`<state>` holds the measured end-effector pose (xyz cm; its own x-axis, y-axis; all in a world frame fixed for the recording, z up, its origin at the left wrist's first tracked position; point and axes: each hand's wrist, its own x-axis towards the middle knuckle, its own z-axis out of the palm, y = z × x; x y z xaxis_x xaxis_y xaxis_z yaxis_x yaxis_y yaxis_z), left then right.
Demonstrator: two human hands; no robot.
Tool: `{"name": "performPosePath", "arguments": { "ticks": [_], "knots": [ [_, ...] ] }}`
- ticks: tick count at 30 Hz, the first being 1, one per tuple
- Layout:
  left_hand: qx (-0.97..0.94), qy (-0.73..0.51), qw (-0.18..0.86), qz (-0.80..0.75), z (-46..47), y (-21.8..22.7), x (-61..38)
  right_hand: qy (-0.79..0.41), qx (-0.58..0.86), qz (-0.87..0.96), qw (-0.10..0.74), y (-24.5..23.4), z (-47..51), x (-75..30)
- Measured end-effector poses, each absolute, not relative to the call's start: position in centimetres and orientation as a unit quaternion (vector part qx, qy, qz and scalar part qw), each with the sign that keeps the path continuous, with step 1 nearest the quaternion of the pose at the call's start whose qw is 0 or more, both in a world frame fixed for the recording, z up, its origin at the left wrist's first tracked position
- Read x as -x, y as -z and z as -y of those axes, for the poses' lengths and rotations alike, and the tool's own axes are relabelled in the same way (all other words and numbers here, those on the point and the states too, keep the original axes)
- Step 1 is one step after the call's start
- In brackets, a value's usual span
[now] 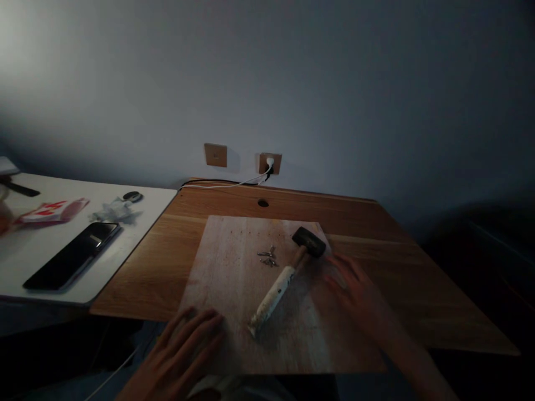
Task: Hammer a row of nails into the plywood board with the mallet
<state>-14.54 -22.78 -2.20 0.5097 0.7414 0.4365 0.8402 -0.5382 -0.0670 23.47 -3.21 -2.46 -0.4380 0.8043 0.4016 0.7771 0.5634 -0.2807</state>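
A pale wooden board (225, 267) lies on the wooden table. Across it rests a mallet (276, 292) with a dark head and a whitish wrapped handle, its head toward the far right corner. Left of the mallet head sits a small pile of metal pieces (268, 257) like nails or screws, too small to tell which. A row of small dark dots runs along the board's far side. My left hand (184, 345) lies at the board's near left edge, fingers extended and holding nothing. At the right edge, below the mallet head, my right hand (353, 287) has its fingers apart, holding nothing.
On the left, a white table (150, 223) carries a black phone (73, 256), a red-and-white packet (56, 211), crumpled clear plastic (115, 210) and a small round dark object (132, 196). Cables run along the wooden table's (355, 214) back edge to a wall socket (270, 163).
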Motion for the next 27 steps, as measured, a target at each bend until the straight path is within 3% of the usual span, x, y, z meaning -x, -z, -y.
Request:
{"name": "performPosePath", "arguments": {
  "ticks": [5,11,20,27],
  "knots": [
    [0.846,0.18,0.173,0.472,23.2,3.0,16.7,-0.089,0.517,0.819,0.233,4.4,4.3,-23.0],
    [0.826,0.188,0.163,0.505,23.3,3.4,16.5,-0.091,0.553,0.782,0.272,3.7,4.0,-22.4],
    [0.768,0.17,0.212,0.58,23.1,3.0,19.1,-0.181,0.514,0.778,0.313,3.2,2.1,-18.1],
    [0.669,0.13,0.186,0.708,24.3,3.1,25.2,-0.254,0.416,0.821,0.299,3.2,3.0,-10.6]
  ]
}}
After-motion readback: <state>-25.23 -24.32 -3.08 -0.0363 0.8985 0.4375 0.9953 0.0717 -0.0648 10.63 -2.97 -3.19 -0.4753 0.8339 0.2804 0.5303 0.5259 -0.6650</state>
